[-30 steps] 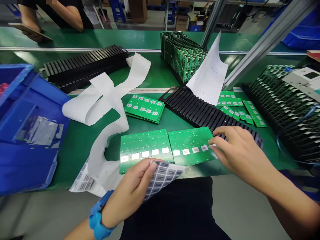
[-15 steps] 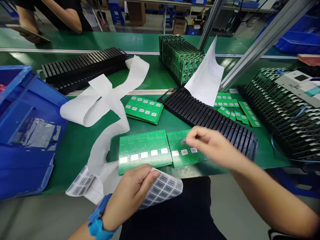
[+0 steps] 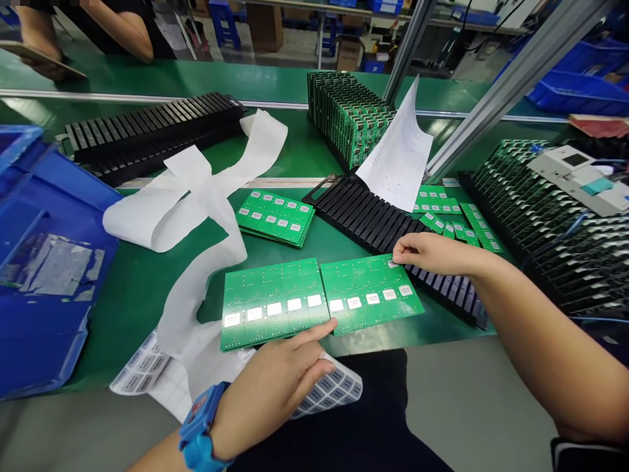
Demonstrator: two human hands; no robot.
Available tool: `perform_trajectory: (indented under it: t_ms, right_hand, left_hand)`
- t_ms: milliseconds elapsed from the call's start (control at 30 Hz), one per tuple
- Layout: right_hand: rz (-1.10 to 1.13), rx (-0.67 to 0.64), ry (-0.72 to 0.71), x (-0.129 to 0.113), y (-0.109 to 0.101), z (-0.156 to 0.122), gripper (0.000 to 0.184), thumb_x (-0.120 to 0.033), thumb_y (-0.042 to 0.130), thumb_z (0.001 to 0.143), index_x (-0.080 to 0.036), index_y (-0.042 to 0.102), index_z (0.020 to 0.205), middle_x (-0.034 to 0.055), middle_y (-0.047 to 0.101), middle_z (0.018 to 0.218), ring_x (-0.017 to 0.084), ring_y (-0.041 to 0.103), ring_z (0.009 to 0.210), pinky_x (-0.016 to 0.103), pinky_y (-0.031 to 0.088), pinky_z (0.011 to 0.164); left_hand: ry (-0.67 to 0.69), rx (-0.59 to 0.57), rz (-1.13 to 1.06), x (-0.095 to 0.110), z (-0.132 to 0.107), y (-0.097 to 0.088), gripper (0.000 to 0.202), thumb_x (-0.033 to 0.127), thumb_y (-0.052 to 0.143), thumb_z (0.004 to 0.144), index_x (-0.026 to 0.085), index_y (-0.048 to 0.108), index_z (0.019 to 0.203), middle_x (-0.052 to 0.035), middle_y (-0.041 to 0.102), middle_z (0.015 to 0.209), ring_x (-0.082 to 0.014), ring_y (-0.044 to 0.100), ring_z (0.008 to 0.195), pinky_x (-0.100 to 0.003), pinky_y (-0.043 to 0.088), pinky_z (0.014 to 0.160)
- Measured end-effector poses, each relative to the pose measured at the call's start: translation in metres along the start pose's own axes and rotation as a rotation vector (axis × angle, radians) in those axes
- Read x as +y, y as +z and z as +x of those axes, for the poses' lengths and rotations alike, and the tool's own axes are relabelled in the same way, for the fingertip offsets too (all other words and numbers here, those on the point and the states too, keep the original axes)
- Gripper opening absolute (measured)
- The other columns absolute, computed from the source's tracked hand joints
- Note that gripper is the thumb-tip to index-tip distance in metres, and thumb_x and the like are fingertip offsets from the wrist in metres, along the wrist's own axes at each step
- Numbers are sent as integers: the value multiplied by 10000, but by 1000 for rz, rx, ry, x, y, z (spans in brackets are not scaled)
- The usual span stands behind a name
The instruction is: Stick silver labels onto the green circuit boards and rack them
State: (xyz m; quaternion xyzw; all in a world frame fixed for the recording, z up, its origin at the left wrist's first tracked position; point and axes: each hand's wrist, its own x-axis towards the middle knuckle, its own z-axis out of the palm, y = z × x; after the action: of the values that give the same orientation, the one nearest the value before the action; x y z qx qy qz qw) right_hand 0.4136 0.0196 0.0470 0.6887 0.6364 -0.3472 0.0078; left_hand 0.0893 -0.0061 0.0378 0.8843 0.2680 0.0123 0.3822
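Observation:
Two green circuit board panels lie side by side at the table's front edge, the left one (image 3: pixel 272 303) and the right one (image 3: pixel 371 292), each with a row of white labels. My right hand (image 3: pixel 432 254) rests at the right panel's upper edge, pinching a small label (image 3: pixel 392 263) against the board. My left hand (image 3: pixel 280 373) lies on a sheet of grey printed labels (image 3: pixel 334 393). Its index finger stretches out and touches the left panel's lower right corner.
A black slotted rack (image 3: pixel 373 226) lies behind the panels. Racked boards (image 3: pixel 348 115) and a small board stack (image 3: pixel 275 218) stand beyond it. A white backing strip (image 3: pixel 196 223) curls to the left, beside a blue bin (image 3: pixel 49 262). A co-worker's hand (image 3: pixel 44 62) holds a board far off.
My right hand has moved from above the right panel to its upper edge, uncovering that panel's label row. My left index finger has stretched out onto the left panel.

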Motion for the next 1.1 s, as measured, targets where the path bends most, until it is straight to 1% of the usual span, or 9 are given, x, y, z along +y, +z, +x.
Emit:
perform_trajectory:
  t_ms: [100, 167, 233, 333, 467, 600, 700, 933, 1100]
  right_hand:
    - [-62, 51, -17, -1, 4, -1, 226, -410, 497, 778, -202, 582, 750, 25, 586, 715, 169, 529, 647, 290, 385, 574]
    - [-125, 110, -47, -1, 6, -2, 222, -402, 500, 775, -201, 584, 731, 29, 573, 709, 167, 514, 638, 289, 369, 570]
    - [-126, 121, -62, 0, 6, -3, 218, -391, 489, 785, -199, 577, 727, 32, 570, 718, 166, 511, 648, 288, 367, 585]
    - [-12, 31, -73, 5, 3, -1, 239, -418, 469, 805, -198, 552, 764, 26, 561, 745, 163, 508, 676, 281, 380, 610]
    - [183, -73, -170, 18, 0, 1, 295, -481, 481, 811, -190, 517, 791, 14, 526, 790, 157, 481, 752, 277, 377, 689]
    - [367, -142, -231, 28, 2, 2, 313, -491, 494, 815, -184, 472, 757, -16, 451, 744, 127, 424, 714, 262, 344, 685]
    - [465, -146, -236, 31, 5, 3, 312, -479, 504, 816, -183, 452, 735, -25, 428, 731, 118, 407, 706, 261, 335, 690]
    - [268, -131, -173, 24, -2, 7, 307, -480, 489, 811, -175, 515, 786, 11, 518, 786, 149, 469, 758, 282, 366, 705]
    - [45, -50, -127, 15, 2, 6, 276, -455, 468, 814, -189, 534, 776, 5, 519, 708, 148, 477, 650, 269, 372, 592]
  left_hand:
    - [-7, 26, -15, -1, -2, 1, 307, 286, 361, 919, 188, 487, 657, -44, 496, 1339, -129, 615, 614, -256, 435, 528]
    - [-5, 37, -10, -1, -2, 2, 301, 284, 361, 918, 190, 499, 667, -48, 508, 1328, -133, 614, 612, -257, 434, 527]
    - [-4, 37, -1, -2, -2, 3, 300, 287, 357, 918, 191, 505, 675, -52, 512, 1323, -135, 613, 606, -261, 433, 527]
    - [-14, 29, 16, -2, -1, 3, 303, 296, 349, 922, 191, 495, 679, -45, 508, 1329, -147, 629, 650, -271, 446, 562]
    - [-22, 4, 54, -1, 0, 3, 315, 316, 321, 935, 191, 457, 679, -29, 476, 1358, -160, 641, 718, -275, 449, 587]
    - [-36, -22, 72, 0, 0, 1, 329, 331, 299, 940, 192, 437, 676, -28, 465, 1367, -152, 631, 676, -281, 441, 565]
    - [-50, -33, 60, 0, 0, 1, 333, 337, 291, 941, 193, 433, 675, -29, 454, 1375, -158, 634, 695, -290, 449, 585]
    - [-56, -33, 29, 0, 1, 1, 328, 335, 282, 945, 195, 430, 687, -24, 461, 1369, -187, 646, 839, -291, 465, 629]
    - [-61, -29, 12, -1, 1, 3, 325, 341, 285, 947, 196, 440, 702, -9, 458, 1372, -194, 637, 909, -285, 474, 660]
